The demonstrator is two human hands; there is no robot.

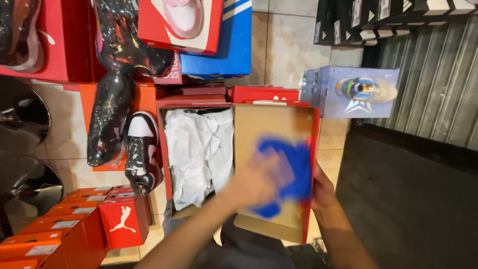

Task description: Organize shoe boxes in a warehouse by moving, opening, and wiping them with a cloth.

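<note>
The person sits over an open red shoe box [239, 164] held on the lap, its hinged lid [274, 164] folded out flat to the right so that the brown inner face lies up as a working surface. The left hand [256, 182] reaches across this lid with a blue cloth [291, 167] against it; the hand is smeared by motion, so how far its fingers are curled, and whether they pinch the cloth or only press it, cannot be told. The right hand [321, 192] sits at the lid's outer red edge, its fingers apparently wrapped over the rim to steady the box (the fingertips themselves are hidden behind the edge).

The box's tray, on the left, is filled with crumpled white tissue paper [199, 149], which covers whatever lies beneath. Just beside the box, on orange box lids, lie two shoes wrapped in clear film [124, 134], sealed in glossy plastic, probably against dust. Stacked orange boxes [64, 229] stand at lower left, a blue box [224, 45] farther off, and a lilac box [356, 92] near black boxes [378, 20] on the tiled floor [289, 45].
</note>
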